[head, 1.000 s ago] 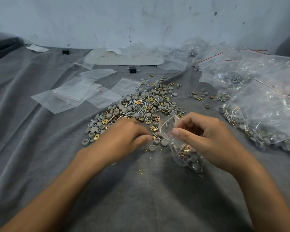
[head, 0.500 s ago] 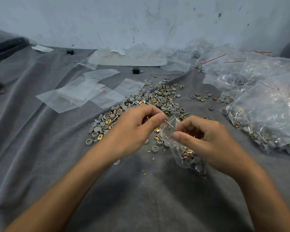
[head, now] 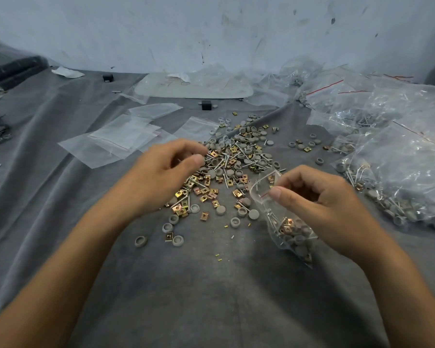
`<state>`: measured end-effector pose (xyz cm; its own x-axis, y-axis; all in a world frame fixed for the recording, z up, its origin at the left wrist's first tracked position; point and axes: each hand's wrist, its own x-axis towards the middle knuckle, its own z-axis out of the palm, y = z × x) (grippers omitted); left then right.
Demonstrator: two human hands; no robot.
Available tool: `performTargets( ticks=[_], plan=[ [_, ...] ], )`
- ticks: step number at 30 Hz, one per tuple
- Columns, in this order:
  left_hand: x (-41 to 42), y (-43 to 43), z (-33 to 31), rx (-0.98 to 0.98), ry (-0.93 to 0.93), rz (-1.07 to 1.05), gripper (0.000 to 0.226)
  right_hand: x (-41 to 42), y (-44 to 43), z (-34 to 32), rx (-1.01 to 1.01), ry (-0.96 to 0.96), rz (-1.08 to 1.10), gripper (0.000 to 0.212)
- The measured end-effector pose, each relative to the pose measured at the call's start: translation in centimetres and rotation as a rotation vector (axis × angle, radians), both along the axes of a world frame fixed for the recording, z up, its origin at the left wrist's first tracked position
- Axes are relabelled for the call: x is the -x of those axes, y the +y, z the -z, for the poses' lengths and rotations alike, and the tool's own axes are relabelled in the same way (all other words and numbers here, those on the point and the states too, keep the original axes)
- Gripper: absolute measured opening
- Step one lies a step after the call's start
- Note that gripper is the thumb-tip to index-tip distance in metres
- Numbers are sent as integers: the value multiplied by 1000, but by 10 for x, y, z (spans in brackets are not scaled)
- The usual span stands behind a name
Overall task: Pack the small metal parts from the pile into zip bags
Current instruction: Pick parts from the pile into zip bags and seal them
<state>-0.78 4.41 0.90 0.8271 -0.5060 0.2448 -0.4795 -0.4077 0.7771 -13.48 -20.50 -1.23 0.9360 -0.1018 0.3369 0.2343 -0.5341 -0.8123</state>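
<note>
I take the pile (head: 232, 167) of small metal parts as my landmark: grey round caps, brass-coloured square clips and thin screws scattered over the grey cloth (head: 211, 297) that covers the desk. My left hand (head: 166, 172) hovers over the pile's left edge, its fingers curled loosely with thumb and forefinger close together; I cannot tell whether a part is pinched between them. My right hand (head: 319, 204) is just right of the pile's near end, and it holds a small clear zip bag (head: 284, 222) by its mouth, thumb on the front of the plastic and fingers behind. The bag hangs down toward me and its lower end is partly filled with caps, clips and screws. Left of the pile and beyond it, several empty zip bags (head: 121, 139) lie flat, overlapping one another. Well to the right of the pile sits a heap of filled bags (head: 399, 159) in crinkled clear plastic, some with red seal lines. Beyond the pile, near the wall, a small black block (head: 206, 105) lies on the cloth.
</note>
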Motion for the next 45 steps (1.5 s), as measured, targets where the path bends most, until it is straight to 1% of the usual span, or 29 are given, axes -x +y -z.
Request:
performTargets(
  ticks=[3,5,7,9,11,12,16,18,20,22,24,26,28,31,33,36,40,42,43,45],
  plan=[
    [3,10,3,77,24,-75,11,1,1,-5,-57,-94,30,16],
    [17,6,7,132,33,-65,11,2,4,-8,-98,-165,53,9],
    [37,-6,10,170,75,32,18,3,11,-12,-124,-215,64,7],
    [54,-19,12,171,136,147,30,3,20,-16,-121,-263,79,12],
    [62,-27,14,159,136,190,41,3,28,-21,-111,-303,79,17],
    [64,-30,14,179,119,183,41,3,32,-23,-107,-311,67,19],
    [62,-30,11,355,62,115,10,4,41,-27,-130,-258,-16,15],
    [59,-26,10,381,51,95,7,5,40,-26,-103,-212,-43,18],
    [57,-21,7,401,74,97,7,4,34,-25,-39,-158,-33,26],
    [56,-17,4,406,100,130,10,2,26,-24,116,-87,23,37],
    [56,-15,3,423,140,165,10,0,22,-25,243,-46,63,43],
    [55,-14,2,451,167,180,11,0,19,-26,222,-18,41,38],
    [55,-13,2,462,168,177,12,1,17,-28,126,0,-28,31],
    [55,-12,2,454,154,158,12,0,17,-31,-49,-71,-98,26],
    [55,-12,2,444,137,142,14,-1,20,-33,-96,-112,-119,22],
    [57,-12,1,452,118,131,16,0,23,-34,-103,-131,-143,21],
    [59,-12,2,469,74,100,11,2,23,-36,-120,-132,-125,20],
    [60,-15,3,499,58,77,9,4,24,-37,-121,-114,-108,25],
    [61,-16,4,504,41,69,8,5,25,-37,-92,-100,-85,30],
    [64,-18,5,497,6,67,7,6,27,-38,53,-90,-32,38]
  ],
)
